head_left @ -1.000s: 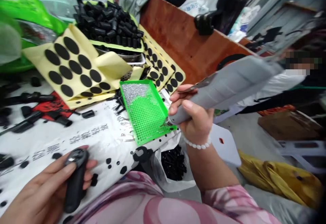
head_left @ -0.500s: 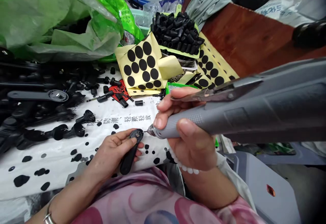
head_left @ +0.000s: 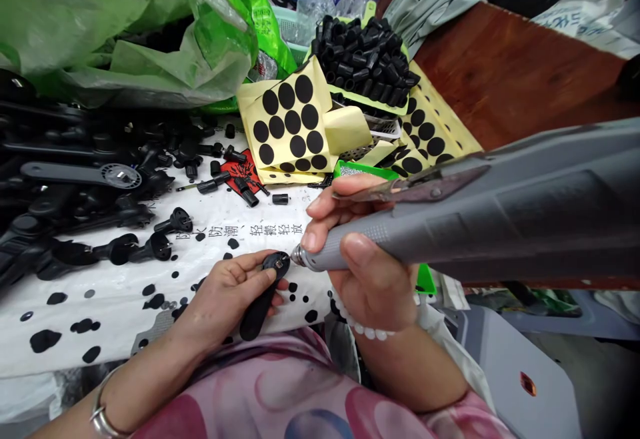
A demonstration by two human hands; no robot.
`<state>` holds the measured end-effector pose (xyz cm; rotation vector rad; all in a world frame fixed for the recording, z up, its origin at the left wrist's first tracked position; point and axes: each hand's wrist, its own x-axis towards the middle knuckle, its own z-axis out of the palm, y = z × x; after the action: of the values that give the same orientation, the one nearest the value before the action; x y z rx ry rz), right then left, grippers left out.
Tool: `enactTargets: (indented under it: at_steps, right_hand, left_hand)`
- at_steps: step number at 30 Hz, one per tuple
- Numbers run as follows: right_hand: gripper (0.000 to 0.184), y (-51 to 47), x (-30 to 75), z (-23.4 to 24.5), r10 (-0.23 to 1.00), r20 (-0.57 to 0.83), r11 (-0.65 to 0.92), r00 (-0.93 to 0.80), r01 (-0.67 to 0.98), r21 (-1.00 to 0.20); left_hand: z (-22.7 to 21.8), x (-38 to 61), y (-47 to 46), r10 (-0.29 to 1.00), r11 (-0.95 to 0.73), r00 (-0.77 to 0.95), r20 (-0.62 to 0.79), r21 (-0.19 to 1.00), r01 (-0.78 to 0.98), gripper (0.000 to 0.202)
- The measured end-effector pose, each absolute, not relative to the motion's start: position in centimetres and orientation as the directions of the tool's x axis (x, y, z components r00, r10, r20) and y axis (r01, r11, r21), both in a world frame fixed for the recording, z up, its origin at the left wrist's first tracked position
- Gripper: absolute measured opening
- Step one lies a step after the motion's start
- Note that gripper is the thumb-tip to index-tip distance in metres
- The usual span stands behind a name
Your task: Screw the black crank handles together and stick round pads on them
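Left hand (head_left: 225,299): closed around a black part (head_left: 256,316), the thumb pressed on its round head, fingertips showing on the far side.
Right hand (head_left: 375,279): clamped around the front of a grey screwdriver (head_left: 440,229), fingers by the metal lever on its upper side.
Black part: held low in front of the body at the table's near edge, handle slanting down toward the pink shirt (head_left: 270,392).
Screwdriver: lies across the view from the right, its tip at the rim of the round head; the exact contact is too small to tell.
White sheet (head_left: 125,299): covers the table, printed with characters and strewn with black spots.
Pile (head_left: 80,206): black pieces crowd the table's left side, a grey arm (head_left: 65,174) on top.
Sticker sheet (head_left: 290,149): yellow, lined with black discs, propped beyond the hands.
Tubes (head_left: 360,59): short, black, heaped in a pale green tray (head_left: 367,99) behind it.
Green basket (head_left: 380,173): partly hidden beyond the right hand, silvery bits inside.
Wrists: white beads (head_left: 370,332) on the right, a metal bangle (head_left: 99,419) on the left.
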<state>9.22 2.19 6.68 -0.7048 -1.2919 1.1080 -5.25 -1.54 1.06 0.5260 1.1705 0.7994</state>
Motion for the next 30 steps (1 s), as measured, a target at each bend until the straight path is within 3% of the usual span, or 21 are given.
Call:
enactTargets:
  at_steps: [30]
  right_hand:
    - [0.031, 2.2, 9.4, 5.5, 0.867, 0.481, 0.473, -0.13, -0.088, -0.876]
  left_hand:
    - [0.6, -5.4, -1.4, 0.792, 0.611, 0.227, -0.567, 0.743, -0.275, 0.042]
